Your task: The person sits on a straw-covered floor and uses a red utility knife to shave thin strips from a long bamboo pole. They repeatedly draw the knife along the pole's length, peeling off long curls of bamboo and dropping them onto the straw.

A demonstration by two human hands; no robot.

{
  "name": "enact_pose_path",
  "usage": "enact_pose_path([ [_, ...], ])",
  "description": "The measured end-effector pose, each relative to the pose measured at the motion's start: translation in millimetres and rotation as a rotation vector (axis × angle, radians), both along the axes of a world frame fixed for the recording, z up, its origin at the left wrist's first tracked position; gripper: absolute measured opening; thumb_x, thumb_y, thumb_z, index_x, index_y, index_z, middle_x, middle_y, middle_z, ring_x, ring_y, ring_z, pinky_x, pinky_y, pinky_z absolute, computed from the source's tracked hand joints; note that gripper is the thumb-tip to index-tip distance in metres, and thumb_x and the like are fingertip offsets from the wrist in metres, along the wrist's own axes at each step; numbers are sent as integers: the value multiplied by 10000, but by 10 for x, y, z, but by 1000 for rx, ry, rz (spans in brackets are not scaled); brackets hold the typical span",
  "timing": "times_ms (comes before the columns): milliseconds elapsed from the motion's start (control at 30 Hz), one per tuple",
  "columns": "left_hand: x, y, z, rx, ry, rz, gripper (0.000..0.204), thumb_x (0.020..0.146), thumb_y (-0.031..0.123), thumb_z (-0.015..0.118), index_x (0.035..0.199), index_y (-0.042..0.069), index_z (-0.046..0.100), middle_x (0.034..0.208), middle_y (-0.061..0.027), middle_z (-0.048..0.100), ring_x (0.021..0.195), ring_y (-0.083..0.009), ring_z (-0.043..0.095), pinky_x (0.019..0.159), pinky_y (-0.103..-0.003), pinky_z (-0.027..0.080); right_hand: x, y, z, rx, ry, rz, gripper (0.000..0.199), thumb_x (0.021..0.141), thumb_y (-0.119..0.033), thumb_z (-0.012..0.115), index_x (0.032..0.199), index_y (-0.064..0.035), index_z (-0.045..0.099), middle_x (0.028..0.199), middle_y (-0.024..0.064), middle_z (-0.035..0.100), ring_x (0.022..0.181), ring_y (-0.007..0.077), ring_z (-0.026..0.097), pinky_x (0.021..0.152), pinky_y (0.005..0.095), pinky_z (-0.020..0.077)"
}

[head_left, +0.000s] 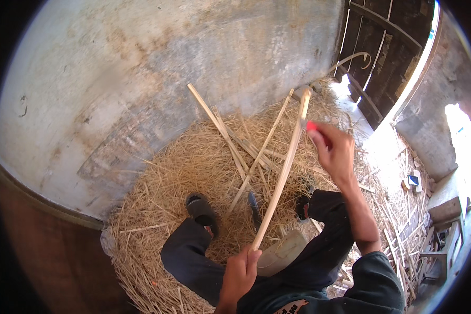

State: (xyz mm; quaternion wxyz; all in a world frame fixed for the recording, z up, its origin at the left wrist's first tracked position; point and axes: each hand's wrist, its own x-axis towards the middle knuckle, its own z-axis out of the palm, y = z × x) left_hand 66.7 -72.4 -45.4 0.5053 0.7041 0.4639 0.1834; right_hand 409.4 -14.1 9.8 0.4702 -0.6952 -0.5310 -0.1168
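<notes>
My left hand (pixel 240 273) is closed round the lower end of a long pale bamboo strip (pixel 283 178). The strip slants up and away to the right, in front of my knees. Up near its far end, my right hand (pixel 336 152) grips a small red-handled knife (pixel 312 126). A short greyish blade seems to lie against the strip's edge, though it is small and blurred. Most of the handle is hidden inside the fingers. Between my feet, a dark-bladed tool (pixel 254 208) rests on the shavings, partly behind the strip.
Thin shavings (pixel 157 204) cover the floor, with several crossed strips (pixel 217 123) leaning near the stained wall (pixel 141 78). A pale block (pixel 285 254) sits between my legs. At right are a dark plank door (pixel 382 57), a small white device (pixel 414 180) and a wooden bench (pixel 445 251).
</notes>
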Motion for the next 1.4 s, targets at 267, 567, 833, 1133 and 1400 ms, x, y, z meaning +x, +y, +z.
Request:
enact_pose_path([
  [267,-184,-13,-118,-27,-18,-18,399,1151,313,533,972,-27,639,621,-55,534,563,-121,507,538,-356,407,77,-161,18,-129,76,89,255,1029,-238,726,1162,-29,786,796,121,761,639,214,691,606,356,529],
  [567,120,255,108,99,-73,34,334,1142,283,553,1015,-20,617,618,-194,534,532,-376,580,534,-448,406,-882,-501,-327,-104,-208,505,275,936,-311,825,1133,-126,776,774,17,649,563,190,666,487,345,516],
  [833,279,285,194,220,-65,76,314,1130,286,567,1008,0,609,648,-223,574,622,-466,630,564,-509,433,-1048,-576,-353,-89,-262,525,339,904,-335,839,1147,-111,765,732,0,553,536,178,636,481,343,502],
  [1133,308,301,211,143,-117,68,328,1148,293,529,1054,-5,630,684,-222,584,635,-466,625,573,-491,445,-1015,-555,-347,-46,-310,498,362,889,-348,847,1136,-96,764,732,-6,556,537,159,633,487,317,502],
  [1400,319,294,226,141,-98,76,348,1154,305,524,1054,-8,639,665,-226,555,620,-473,602,561,-487,431,-980,-516,-285,-41,-334,438,324,881,-368,854,1095,-136,783,722,-28,576,541,139,644,483,303,497],
])
